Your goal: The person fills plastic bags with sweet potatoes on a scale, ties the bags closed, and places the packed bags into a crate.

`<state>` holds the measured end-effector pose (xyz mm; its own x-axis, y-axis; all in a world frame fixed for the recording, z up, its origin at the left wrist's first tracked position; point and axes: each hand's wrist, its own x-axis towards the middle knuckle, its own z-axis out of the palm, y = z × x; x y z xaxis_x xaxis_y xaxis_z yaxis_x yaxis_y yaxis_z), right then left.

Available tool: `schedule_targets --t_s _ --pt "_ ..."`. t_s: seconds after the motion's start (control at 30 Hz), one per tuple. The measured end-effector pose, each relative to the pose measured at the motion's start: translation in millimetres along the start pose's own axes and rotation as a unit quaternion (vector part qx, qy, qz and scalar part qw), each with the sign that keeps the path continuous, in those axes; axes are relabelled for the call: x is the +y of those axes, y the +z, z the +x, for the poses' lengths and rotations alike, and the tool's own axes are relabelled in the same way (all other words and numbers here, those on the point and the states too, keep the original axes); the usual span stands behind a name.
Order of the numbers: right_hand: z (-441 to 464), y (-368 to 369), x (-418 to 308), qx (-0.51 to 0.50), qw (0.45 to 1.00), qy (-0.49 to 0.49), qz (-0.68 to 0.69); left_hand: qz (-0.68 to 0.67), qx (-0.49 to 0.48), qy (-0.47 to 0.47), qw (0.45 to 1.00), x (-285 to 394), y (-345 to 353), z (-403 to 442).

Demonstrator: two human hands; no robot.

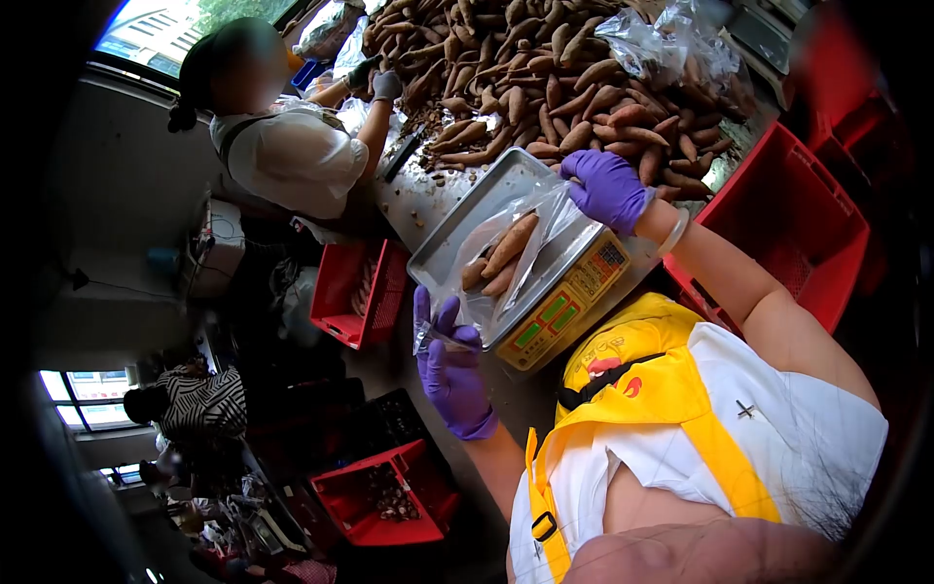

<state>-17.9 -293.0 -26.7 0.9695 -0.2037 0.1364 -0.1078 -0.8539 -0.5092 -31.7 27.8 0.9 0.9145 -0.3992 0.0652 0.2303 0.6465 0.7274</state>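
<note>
A clear plastic bag with several sweet potatoes in it lies on the metal tray of a digital scale. The scale's yellow panel with green displays faces my body. My left hand, in a purple glove, has the bag's near-left edge between its bent fingers. At the far-right corner of the tray, my right hand, also gloved in purple, pinches the opposite edge of the bag. The film is stretched between both hands, and the right fingertips are partly hidden.
A large heap of sweet potatoes covers the table beyond the scale. A knife lies near a gloved co-worker. Red crates stand at right, left and lower left. Other people work farther back.
</note>
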Motion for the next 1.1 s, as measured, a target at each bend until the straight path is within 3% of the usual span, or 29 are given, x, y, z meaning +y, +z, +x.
schedule_targets --t_s 0.03,0.07,0.1,0.13,0.2,0.27,0.33,0.4,0.43,0.47,0.53,0.6,0.73,0.77,0.8,0.87,0.9,0.93,1.0,1.03,1.07,1.1 --pt "-0.9 -5.4 -3.7 0.001 1.000 -0.001 0.001 0.049 0.005 0.008 0.999 1.5 10.4 2.2" --pt "-1.6 -9.3 -7.9 -0.040 0.981 0.013 0.187 0.100 0.009 0.016 0.995 2.3 16.3 5.4" --pt "-0.9 -11.1 -11.4 -0.079 0.927 0.024 0.367 0.135 0.005 0.039 0.990 1.1 15.3 9.3" --pt "2.1 -6.0 -12.3 -0.073 0.926 0.019 0.370 0.173 0.002 0.047 0.984 1.6 9.5 11.9" --pt "12.5 4.7 -13.2 -0.151 0.771 -0.191 0.589 0.248 -0.021 0.085 0.965 3.2 18.4 29.0" --pt "8.3 -6.0 -48.9 -0.227 0.606 -0.116 0.754 0.336 -0.038 0.123 0.933 -1.4 27.2 44.1" --pt "5.3 -2.2 -61.7 -0.146 0.756 -0.181 0.611 0.401 -0.088 0.199 0.890 -14.0 28.2 58.5" --pt "12.0 1.7 -63.8 0.015 0.853 -0.361 0.376 0.386 -0.089 0.205 0.895 -19.7 31.7 63.7" --pt "14.6 17.3 -67.4 -0.039 0.753 -0.320 0.574 0.335 -0.047 0.100 0.936 -21.6 22.3 68.5" --pt "19.3 18.9 -57.3 0.037 0.839 -0.370 0.397 0.277 -0.008 -0.005 0.961 -22.0 18.5 74.7" --pt "14.7 9.0 -67.9 0.059 0.851 -0.396 0.339 0.305 0.038 -0.084 0.948 -16.4 27.9 80.3" --pt "15.2 12.3 -80.9 0.040 0.851 -0.382 0.358 0.345 -0.015 -0.047 0.937 -14.1 35.2 85.3" --pt "19.2 33.1 -79.0 -0.011 0.814 -0.351 0.463 0.350 -0.074 -0.088 0.930 -22.5 53.2 90.2" --pt "21.3 57.6 -67.3 -0.096 0.768 -0.207 0.599 0.329 -0.087 -0.131 0.931 -23.9 47.1 90.7" --pt "19.5 73.3 -56.3 -0.176 0.683 -0.052 0.707 0.345 -0.040 -0.119 0.930 -39.3 27.1 91.7" --pt "6.9 82.8 -34.4 -0.088 0.785 -0.040 0.612 0.549 0.016 0.001 0.836 -49.0 -0.4 89.4" --pt "-3.1 85.2 -10.8 -0.154 0.746 -0.027 0.648 0.666 0.033 0.133 0.734 -45.0 -7.8 94.0" --pt "-14.6 88.6 8.3 -0.219 0.700 -0.011 0.680 0.818 0.060 0.229 0.525 -37.0 -35.6 102.6" --pt "-44.4 68.7 12.5 -0.261 0.828 0.027 0.495 0.814 0.102 0.185 0.541 -41.5 -100.3 110.7" --pt "-47.9 71.9 17.0 -0.176 0.916 -0.217 0.287 0.812 0.078 0.179 0.550 -59.3 -136.1 108.2" --pt "-47.8 73.5 15.0 -0.166 0.919 -0.292 0.208 0.810 0.053 0.176 0.557 -74.6 -156.5 104.6" --pt "-42.9 70.1 14.8 -0.131 0.926 -0.308 0.174 0.800 0.067 0.092 0.589 -75.0 -150.5 102.1"
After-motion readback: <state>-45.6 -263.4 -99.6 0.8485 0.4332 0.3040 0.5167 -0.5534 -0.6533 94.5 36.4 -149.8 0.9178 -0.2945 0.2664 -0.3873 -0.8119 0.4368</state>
